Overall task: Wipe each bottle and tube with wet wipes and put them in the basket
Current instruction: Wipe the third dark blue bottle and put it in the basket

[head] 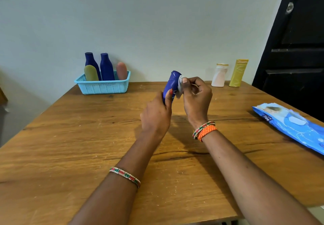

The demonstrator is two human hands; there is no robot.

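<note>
Left grip (156, 114) is clamped on the blue tube (171, 84) above the counter (87, 137); right grip (194, 95) pinches the wet wipe (180, 86). Wiping is in hand; next, the basket (103, 86) must be reached.

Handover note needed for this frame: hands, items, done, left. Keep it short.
Left hand: grip round the lower part of the blue tube, held up over the table.
Right hand: pinching a wet wipe against the tube's upper side.
Done: two blue bottles, an olive tube and a brownish-pink tube stand in the turquoise basket, far left.
Left: finish and basket the blue tube; then the white bottle and yellow bottle, far right.
Wipes pack lies at the right edge.
</note>
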